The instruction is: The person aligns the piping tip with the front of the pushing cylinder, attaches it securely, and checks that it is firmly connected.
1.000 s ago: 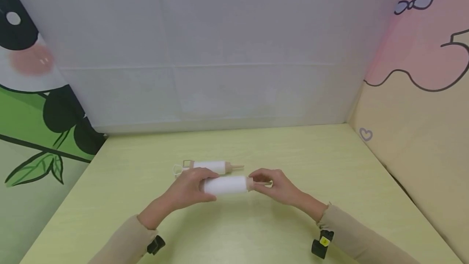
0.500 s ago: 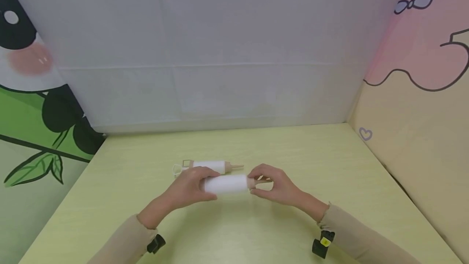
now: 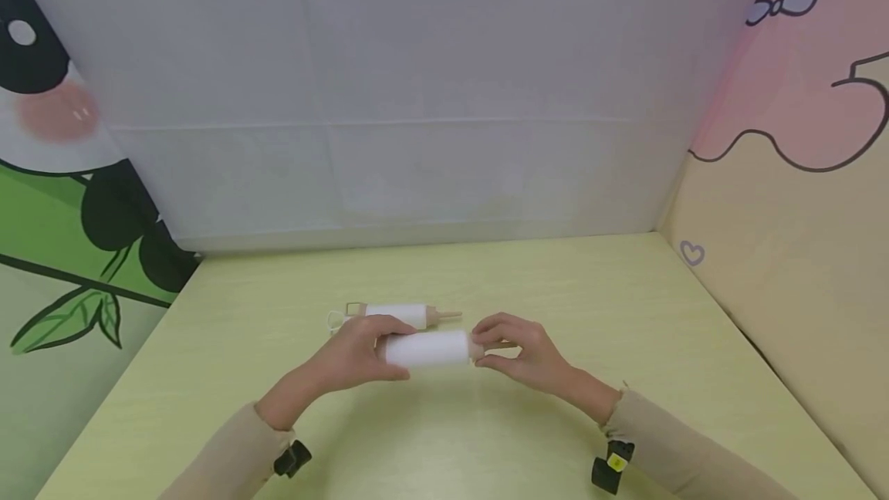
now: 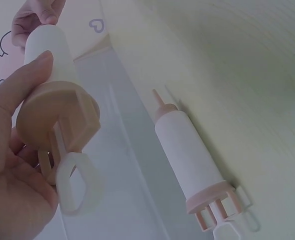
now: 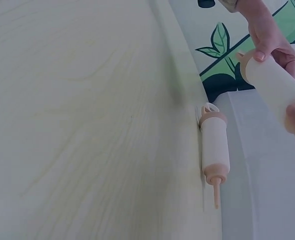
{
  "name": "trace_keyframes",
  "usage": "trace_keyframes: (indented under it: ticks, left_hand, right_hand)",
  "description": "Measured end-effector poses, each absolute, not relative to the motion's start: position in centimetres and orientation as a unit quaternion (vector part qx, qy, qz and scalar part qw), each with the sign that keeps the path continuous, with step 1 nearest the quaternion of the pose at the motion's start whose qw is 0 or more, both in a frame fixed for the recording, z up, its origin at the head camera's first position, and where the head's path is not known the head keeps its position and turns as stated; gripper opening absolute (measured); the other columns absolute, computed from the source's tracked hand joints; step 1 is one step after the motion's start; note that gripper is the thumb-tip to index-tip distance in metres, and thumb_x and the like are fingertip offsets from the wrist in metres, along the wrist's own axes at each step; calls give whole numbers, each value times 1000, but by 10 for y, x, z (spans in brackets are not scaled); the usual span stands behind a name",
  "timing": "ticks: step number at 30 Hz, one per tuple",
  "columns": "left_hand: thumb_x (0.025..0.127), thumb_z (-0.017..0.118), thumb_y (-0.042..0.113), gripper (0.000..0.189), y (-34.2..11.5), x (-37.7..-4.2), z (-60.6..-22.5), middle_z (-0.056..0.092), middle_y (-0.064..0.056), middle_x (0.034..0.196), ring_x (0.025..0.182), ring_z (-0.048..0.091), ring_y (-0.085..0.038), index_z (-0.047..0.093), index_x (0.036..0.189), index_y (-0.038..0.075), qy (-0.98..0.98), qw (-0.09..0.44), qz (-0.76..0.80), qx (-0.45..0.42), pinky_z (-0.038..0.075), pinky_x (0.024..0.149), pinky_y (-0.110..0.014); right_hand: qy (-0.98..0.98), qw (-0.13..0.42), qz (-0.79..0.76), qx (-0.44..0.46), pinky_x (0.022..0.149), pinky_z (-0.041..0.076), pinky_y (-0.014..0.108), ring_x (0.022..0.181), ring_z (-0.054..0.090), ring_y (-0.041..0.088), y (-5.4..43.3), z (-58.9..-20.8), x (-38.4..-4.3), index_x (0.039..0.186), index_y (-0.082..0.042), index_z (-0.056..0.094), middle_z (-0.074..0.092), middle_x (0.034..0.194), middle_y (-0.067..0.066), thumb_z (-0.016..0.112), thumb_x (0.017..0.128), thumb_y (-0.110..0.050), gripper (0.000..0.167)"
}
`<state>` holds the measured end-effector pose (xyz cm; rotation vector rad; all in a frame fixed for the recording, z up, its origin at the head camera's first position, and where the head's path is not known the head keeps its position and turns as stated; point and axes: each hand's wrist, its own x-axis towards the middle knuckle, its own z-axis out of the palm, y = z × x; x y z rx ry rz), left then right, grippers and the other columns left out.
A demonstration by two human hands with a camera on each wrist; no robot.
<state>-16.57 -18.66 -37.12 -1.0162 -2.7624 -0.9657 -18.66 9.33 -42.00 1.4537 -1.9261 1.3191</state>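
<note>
My left hand (image 3: 357,357) grips a large syringe (image 3: 427,349) with a white barrel and tan end pieces, holding it level above the table. At the other end, my right hand (image 3: 524,353) pinches the tan nozzle cap (image 3: 476,347) between thumb and fingers; a thin tip juts out past them. The left wrist view shows its tan finger grip (image 4: 85,122) and pale plunger ring (image 4: 72,187) facing the camera. A second, similar syringe (image 5: 216,145) lies on the table just behind, nozzle to the right; my left hand partly hides it in the head view.
A pale yellow-green table (image 3: 597,292) lies under the hands. White sheeting (image 3: 444,99) stands along its back edge, with cartoon-printed panels (image 3: 785,199) at the sides. Black wrist cameras (image 3: 611,465) sit at both cuffs.
Both hands keep the syringe in nearly the same place. The right hand's fingers have shifted slightly around the nozzle cap. The second syringe has not moved.
</note>
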Motion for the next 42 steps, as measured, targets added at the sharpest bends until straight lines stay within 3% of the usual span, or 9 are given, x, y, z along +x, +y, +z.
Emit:
trace_keyframes:
  ticks: [8,13,20,32,37,42]
  left_hand:
    - [64,82,21,44,-189,-170,-370,66,-1,101,87,58,-15,67,104,12,-881,-46,-351,-313,48,70,-27]
    - [63,82,20,44,-188,-168,-368,66,-1,101,87,58,-15,67,104,11,-885,-40,-349,-305,48,71,-27]
    - [60,83,21,44,-185,-166,-369,67,6,96,83,59,-10,68,101,14,-898,27,-315,-307,41,82,-40]
    - [61,83,18,46,-184,-164,-374,66,2,99,85,58,-13,67,103,9,-897,29,-315,-308,48,72,-29]
    - [61,83,18,47,-184,-163,-375,65,1,99,86,58,-14,66,103,8,-897,33,-316,-307,48,71,-28]
    - [62,83,19,45,-185,-164,-375,66,2,99,85,58,-13,66,103,10,-897,36,-315,-309,47,71,-29]
  right_hand:
    - [-665,263,434,548,71,52,22,82,63,24,92,-417,-186,93,-3,65,63,93,13,77,59,10,39]
    - [-670,262,429,547,72,52,23,84,63,25,92,-414,-185,93,-3,65,63,95,14,78,60,8,37]
    - [-717,198,460,486,61,54,27,74,65,24,92,-408,-179,95,6,63,65,89,18,76,61,10,37]
    - [-782,70,471,402,68,53,30,78,66,16,91,-381,-165,93,3,67,68,87,13,66,79,1,15]
    - [-803,58,448,388,73,53,36,84,64,20,93,-392,-172,105,4,62,66,97,13,66,80,-1,26]
    - [-795,95,429,418,73,52,37,88,61,23,97,-407,-182,114,0,56,63,102,11,76,71,-7,48]
